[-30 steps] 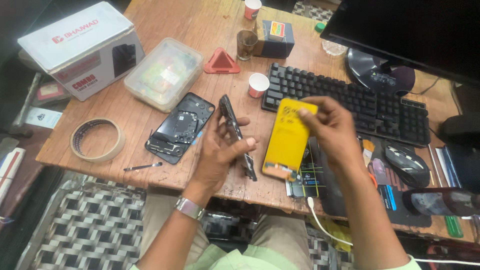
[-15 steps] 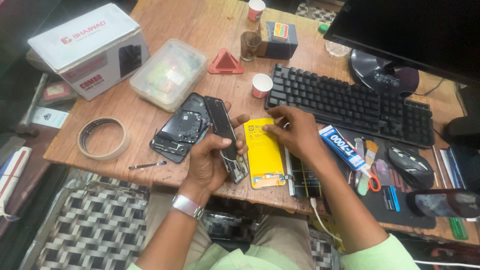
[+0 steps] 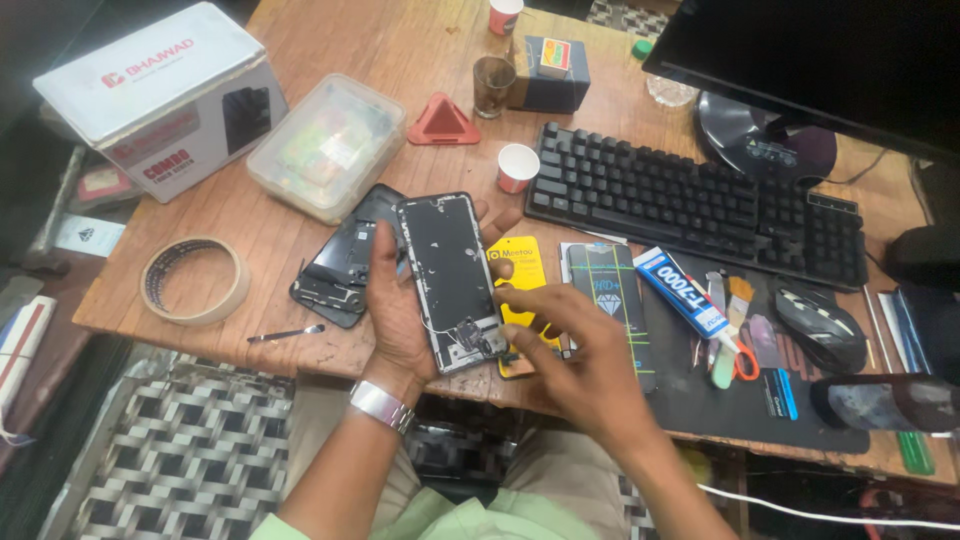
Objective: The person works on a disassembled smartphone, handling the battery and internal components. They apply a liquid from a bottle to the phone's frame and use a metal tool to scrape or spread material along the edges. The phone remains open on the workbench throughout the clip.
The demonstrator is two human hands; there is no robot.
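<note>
My left hand point(image 3: 400, 310) grips an opened phone body point(image 3: 450, 275), its dark inner side facing up, just above the table's front edge. My right hand point(image 3: 575, 350) hovers at the phone's lower right corner, fingers spread and touching its bottom edge. Under my right hand a yellow flat packet point(image 3: 520, 270) lies on the table. Left of the held phone rests a black phone back cover point(image 3: 345, 260). A small metal tool point(image 3: 285, 334) lies near the front edge.
A tape roll point(image 3: 193, 280), white box point(image 3: 160, 95) and clear plastic container point(image 3: 325, 145) sit at left. A black keyboard point(image 3: 690, 205), mouse point(image 3: 818, 325), glue tube point(image 3: 685, 292), small cup point(image 3: 517, 167), red triangle point(image 3: 443, 122) and monitor point(image 3: 830, 60) are at right.
The yellow packet went from my right hand down onto the table. My left hand turned the phone from edge-on to flat, and my right hand came to its lower end.
</note>
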